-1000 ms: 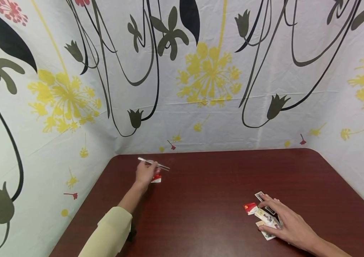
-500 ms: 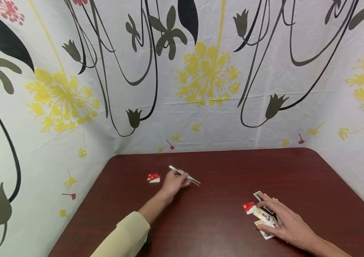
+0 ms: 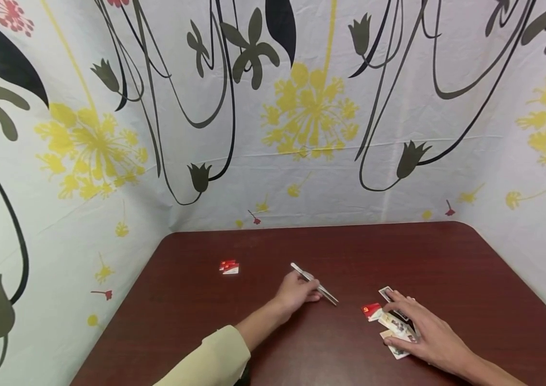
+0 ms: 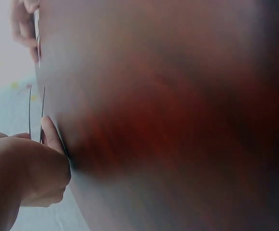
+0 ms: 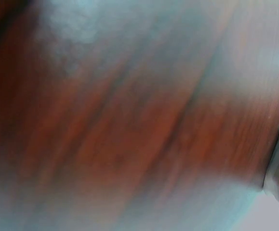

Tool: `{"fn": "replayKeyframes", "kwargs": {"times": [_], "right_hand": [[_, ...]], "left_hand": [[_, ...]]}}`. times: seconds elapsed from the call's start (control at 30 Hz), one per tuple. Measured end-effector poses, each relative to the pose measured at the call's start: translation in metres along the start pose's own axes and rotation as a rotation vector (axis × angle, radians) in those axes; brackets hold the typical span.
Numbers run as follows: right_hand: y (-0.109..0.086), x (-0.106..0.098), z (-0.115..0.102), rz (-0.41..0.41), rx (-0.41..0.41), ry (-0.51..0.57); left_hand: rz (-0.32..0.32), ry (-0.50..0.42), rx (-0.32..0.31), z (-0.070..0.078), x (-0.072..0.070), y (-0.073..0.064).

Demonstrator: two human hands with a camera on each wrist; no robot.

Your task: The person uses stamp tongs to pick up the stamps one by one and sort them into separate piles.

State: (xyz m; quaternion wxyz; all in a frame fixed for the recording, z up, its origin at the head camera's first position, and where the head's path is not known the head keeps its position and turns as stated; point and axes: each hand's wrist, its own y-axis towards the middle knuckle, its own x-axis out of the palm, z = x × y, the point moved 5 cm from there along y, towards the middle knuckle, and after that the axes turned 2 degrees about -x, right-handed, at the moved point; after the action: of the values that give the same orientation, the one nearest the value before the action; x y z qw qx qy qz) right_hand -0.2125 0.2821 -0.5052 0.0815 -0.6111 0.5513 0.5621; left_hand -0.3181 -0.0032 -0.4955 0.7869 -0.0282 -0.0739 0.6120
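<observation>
My left hand (image 3: 298, 292) pinches silver tweezers (image 3: 315, 284) over the middle of the table, their tips pointing to the right. In the left wrist view the two prongs of the tweezers (image 4: 30, 108) stand apart with nothing between them. At the right, my right hand (image 3: 429, 333) rests spread over a loose group of small stamp-like cards. Among these are a red-and-white card (image 3: 372, 311) at the left, a pale pictured card (image 3: 397, 325) under the fingers and another pale card (image 3: 395, 349) by the thumb. The hand hides part of the group.
Two overlapping red-and-white cards (image 3: 230, 267) lie at the far left of the dark red wooden table (image 3: 340, 252). A white cloth with printed flowers (image 3: 253, 128) hangs behind the table and along its sides.
My left hand has left the red-and-white cards at the far left and moved right and nearer with the tweezers, uncovering those cards. My right hand stays over its cards.
</observation>
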Motion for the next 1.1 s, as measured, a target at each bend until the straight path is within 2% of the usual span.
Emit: {"fn": "replayKeyframes", "kwargs": {"times": [0.17,0.33,0.53,0.7,1.1], "right_hand": [[0.000,0.000,0.000,-0.002,0.005,0.001],[0.001,0.000,-0.001,-0.015,0.024,0.002],[0.001,0.001,0.000,-0.024,0.037,0.008],[0.001,0.001,0.001,-0.012,0.016,0.013],[0.001,-0.001,-0.002,0.014,-0.016,0.001]], "left_hand": [[-0.032,0.010,0.006,-0.004,0.017,-0.004],[-0.047,0.016,0.018,-0.006,0.029,-0.006],[-0.024,0.030,0.044,-0.009,0.041,-0.007],[-0.016,0.034,0.062,-0.008,0.049,-0.010],[0.039,0.063,0.079,-0.010,0.060,-0.013]]}}
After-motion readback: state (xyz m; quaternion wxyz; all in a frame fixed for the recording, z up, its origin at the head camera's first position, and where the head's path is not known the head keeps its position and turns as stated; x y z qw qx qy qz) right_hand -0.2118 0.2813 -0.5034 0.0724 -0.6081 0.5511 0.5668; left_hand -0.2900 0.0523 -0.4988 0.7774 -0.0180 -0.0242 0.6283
